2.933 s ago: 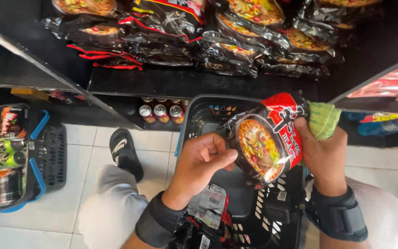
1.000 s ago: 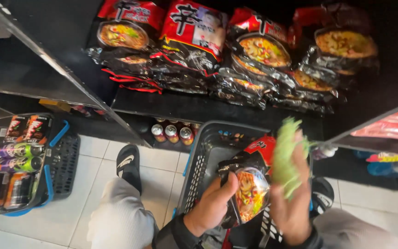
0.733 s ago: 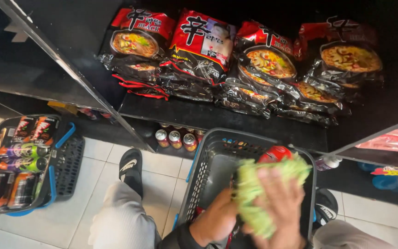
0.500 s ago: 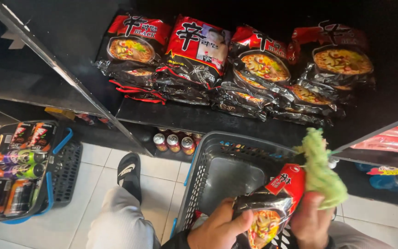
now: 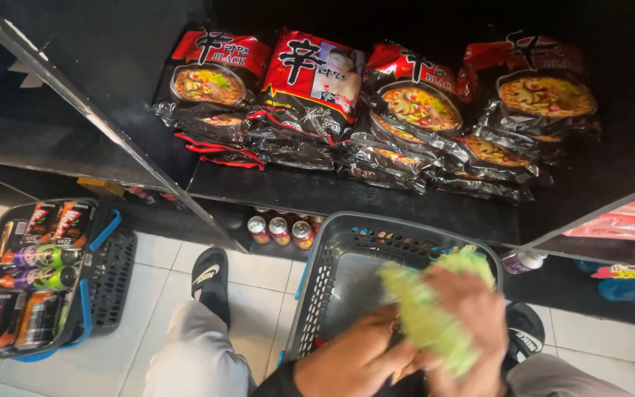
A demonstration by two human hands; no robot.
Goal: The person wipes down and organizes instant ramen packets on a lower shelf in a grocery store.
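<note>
Green fluffy cloth (image 5: pixel 435 323), near right over the grey basket (image 5: pixel 317 294), is bunched under your right hand (image 5: pixel 464 323); left hand (image 5: pixel 354 360) pinches beneath it. Soft, light, likely compressible: gather it by the bulk.

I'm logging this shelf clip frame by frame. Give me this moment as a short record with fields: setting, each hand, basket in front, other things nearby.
setting: dark store shelf over a white tiled floor
left hand: over the grey basket, touching the green cloth; blurred
right hand: on the green cloth, seemingly gripping it
grey basket: on the floor below the shelf
shelf stock: red and black noodle packs, stacked in a row
nearby: three small cans under the shelf; blue basket of cans and packets at far left
</note>
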